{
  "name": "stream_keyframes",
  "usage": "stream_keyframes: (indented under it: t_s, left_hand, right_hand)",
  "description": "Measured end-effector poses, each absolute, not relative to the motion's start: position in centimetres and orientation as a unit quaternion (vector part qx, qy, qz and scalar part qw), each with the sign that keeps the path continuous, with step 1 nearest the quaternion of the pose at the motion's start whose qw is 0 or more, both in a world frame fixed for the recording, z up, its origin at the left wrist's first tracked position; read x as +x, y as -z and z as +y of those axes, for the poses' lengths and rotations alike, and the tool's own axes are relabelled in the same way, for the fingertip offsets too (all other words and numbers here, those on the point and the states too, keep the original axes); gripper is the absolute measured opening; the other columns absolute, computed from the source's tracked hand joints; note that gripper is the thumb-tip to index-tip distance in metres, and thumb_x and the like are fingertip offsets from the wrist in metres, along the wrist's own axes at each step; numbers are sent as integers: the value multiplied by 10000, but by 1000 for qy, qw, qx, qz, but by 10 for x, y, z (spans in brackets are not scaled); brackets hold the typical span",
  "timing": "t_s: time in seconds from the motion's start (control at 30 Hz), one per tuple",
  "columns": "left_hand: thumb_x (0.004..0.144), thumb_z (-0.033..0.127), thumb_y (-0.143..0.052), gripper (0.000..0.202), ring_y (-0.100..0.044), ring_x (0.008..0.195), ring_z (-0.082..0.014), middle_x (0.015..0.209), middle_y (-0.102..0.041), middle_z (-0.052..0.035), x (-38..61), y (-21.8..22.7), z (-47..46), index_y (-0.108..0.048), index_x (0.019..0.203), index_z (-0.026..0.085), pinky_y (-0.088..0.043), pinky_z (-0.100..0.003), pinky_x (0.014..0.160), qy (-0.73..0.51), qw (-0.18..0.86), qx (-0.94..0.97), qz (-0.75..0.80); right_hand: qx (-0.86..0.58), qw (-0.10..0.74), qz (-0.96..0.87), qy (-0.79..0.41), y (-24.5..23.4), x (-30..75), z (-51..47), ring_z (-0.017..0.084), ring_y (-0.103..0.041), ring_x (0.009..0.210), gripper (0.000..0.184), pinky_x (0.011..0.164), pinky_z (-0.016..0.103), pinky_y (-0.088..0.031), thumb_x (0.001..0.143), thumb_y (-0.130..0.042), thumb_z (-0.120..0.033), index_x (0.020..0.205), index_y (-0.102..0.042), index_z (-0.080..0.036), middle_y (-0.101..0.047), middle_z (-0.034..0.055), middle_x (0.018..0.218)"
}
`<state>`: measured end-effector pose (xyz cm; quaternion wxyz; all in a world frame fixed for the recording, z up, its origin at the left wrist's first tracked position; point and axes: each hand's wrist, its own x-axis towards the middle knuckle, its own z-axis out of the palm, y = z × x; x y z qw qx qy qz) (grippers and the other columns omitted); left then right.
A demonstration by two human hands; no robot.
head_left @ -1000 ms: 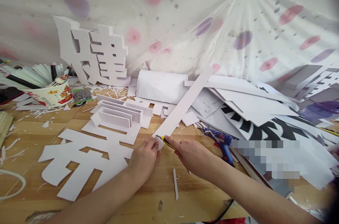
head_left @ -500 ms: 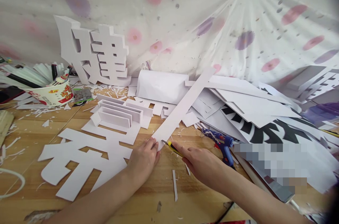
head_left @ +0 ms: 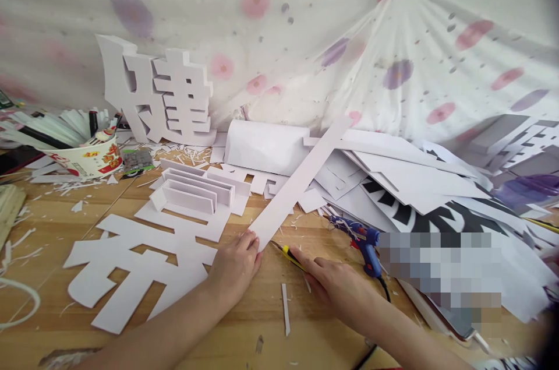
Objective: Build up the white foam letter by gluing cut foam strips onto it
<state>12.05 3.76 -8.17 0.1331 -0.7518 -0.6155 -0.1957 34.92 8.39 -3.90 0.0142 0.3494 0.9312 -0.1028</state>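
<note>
Seemingly, right hand (head_left: pixel 336 285) grips cutter (head_left: pixel 289 253), left hand (head_left: pixel 233 268) pins strip (head_left: pixel 301 178).

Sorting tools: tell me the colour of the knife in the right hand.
The knife is yellow and black, head view.

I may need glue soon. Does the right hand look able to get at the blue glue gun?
Probably yes: the glue gun lies uncovered just beside the right hand, nothing between, though that hand holds a yellow knife.
</note>
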Motion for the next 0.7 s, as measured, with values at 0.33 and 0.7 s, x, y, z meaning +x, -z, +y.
stream_keyframes:
  t_s: [0.33, 0.7]
  left_hand:
    - [832, 169, -450, 217, -637, 863, -202, 1003, -653, -84, 119, 82, 37, -636, 944, 157, -537, -305, 664, 209, 122, -753, -612]
    - [804, 161, -491, 221, -650, 851, -217, 1024, -661, -102, 118, 78, 37, -640, 964, 127, -557, -326, 666, 201, 90, -755, -618]
  right_hand:
    - [381, -38, 907, 176, 23, 318, 88, 191, -622, 856, 509, 721, 267, -437, 880, -354, -188, 1380, -296, -261, -659, 67, 987]
    - [353, -19, 922, 155, 29, 292, 97, 202, -626, 820, 508, 645, 278, -426, 871, -329, -156, 1370, -308, -250, -672, 73, 949]
